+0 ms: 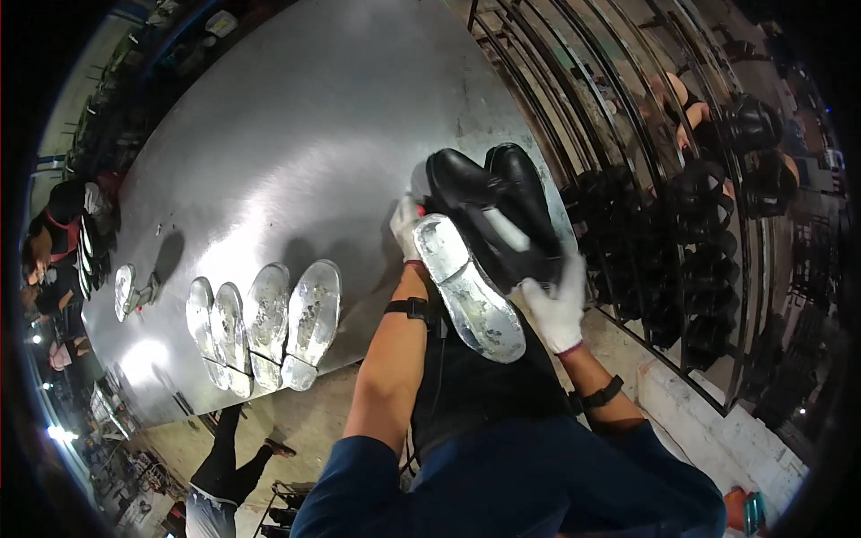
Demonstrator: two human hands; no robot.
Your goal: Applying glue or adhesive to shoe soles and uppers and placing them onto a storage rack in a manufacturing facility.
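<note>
My left hand (pixel 407 228), in a white glove, is closed round the far end of a silver sole-shaped piece (pixel 471 296). Its worn flat face is turned up, and a seam crosses it near that end. A bit of red shows by the fingers. Just to the right, a pair of black shoes (pixel 465 182) lies side by side at the table's corner, toes pointing away. A pale patch shows in one shoe's opening. At the near end of these shoes is my gloved right hand (pixel 558 307), its thumb and fingers on either side of a shoe's end.
Several more silver sole-shaped pieces (pixel 268 314) stand along the near edge of the grey metal table (pixel 359 108). Dark racks (pixel 619 99) holding black shoes run along the right. A co-worker's legs (pixel 235 457) show below the table, and other people are at the far left and right.
</note>
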